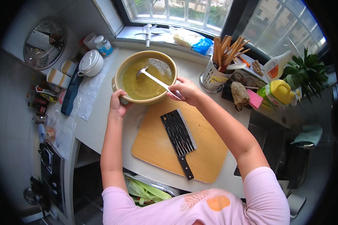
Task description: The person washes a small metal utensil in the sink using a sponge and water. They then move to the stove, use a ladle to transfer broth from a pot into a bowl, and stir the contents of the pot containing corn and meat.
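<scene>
A round beige basin [119,63] with a greenish ribbed inside stands at the far side of the counter, just past the cutting board. It seems to hold a clear liquid. My left hand [119,104] grips its near left rim, thumb on top. A ladle [154,79] lies across the basin, its bowl inside and its handle over the right rim. The fingers of my right hand [184,91] are closed round the handle's end at that rim; whether they also grip the basin is hidden. On the wooden cutting board [150,139] rests a black-bladed cleaver [178,135], handle toward me.
A chopstick holder [214,77] with many chopsticks stands right of the basin. Beyond it are a yellow bottle [279,92], a pink sponge [254,99] and a sink [264,142]. A white lidded pot [91,63] and a gas stove [50,168] are at left. Green leaves [148,190] lie below the counter edge.
</scene>
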Demonstrator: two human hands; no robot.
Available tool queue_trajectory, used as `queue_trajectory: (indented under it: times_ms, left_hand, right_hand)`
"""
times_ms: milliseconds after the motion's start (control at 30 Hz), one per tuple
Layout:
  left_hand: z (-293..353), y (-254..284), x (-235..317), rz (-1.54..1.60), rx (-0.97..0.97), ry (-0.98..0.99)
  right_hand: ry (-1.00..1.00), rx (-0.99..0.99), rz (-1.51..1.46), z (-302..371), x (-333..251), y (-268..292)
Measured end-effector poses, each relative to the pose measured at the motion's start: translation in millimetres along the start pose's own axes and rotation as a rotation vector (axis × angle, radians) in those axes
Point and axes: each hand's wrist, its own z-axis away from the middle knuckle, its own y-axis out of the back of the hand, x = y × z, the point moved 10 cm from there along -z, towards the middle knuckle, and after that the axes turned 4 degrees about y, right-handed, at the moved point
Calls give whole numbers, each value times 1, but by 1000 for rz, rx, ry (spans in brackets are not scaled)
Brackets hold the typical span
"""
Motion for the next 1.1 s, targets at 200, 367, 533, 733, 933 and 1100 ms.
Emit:
queue_trajectory:
  times_ms: [200,367,533,733,933,1100]
  left_hand:
    - [83,-45,-11,94,-37,-6]
    - [159,-75,-49,135,-47,15]
    - [244,-116,-104,108,-111,63]
    - [346,-171,-183,-4,-204,126]
    - [433,-232,-285,-187,-454,252]
    - [501,-297,-373,-314,-592,418]
  right_hand:
    - [3,15,37,92,-17,0]
    - [45,62,-26,203,-17,12]
    - [96,135,-70,332,3,39]
    - [146,247,-47,501,50,82]
    - [389,425,-123,659,116,117]
    - [474,685,-220,780,173,138]
